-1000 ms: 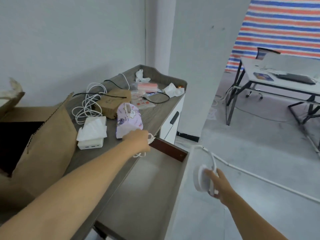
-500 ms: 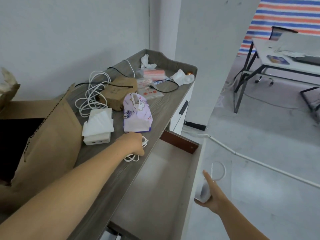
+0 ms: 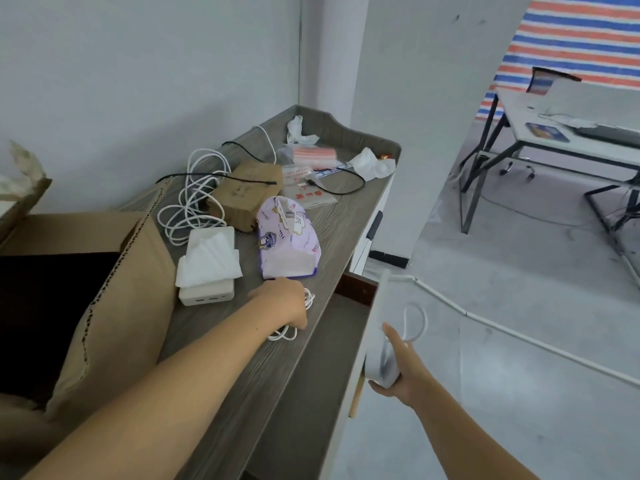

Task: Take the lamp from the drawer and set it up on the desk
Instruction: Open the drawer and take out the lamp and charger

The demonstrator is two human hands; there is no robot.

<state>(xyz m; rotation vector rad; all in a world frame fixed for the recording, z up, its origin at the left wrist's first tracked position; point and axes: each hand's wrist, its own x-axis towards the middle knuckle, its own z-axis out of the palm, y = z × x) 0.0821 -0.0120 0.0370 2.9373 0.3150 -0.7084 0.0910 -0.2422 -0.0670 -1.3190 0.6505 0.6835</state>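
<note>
Fingers of the right hand (image 3: 398,372) wrap the white lamp (image 3: 382,363) outside the open drawer (image 3: 311,368). Left hand (image 3: 284,301) grips its coiled cord (image 3: 291,332) on the desk (image 3: 263,362). Since a second ago, the lamp has dropped lower, against the drawer front.

Open drawer (image 3: 311,368) empty; desk (image 3: 242,358) front bare, rear cluttered by tissue pack (image 3: 287,244)

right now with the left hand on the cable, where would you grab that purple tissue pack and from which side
Grip the purple tissue pack across its long sides near the middle, coming from above. It lies flat on the desk and looks soft; the brown box crowds its far end, and the left hand sits at its near end.
</note>
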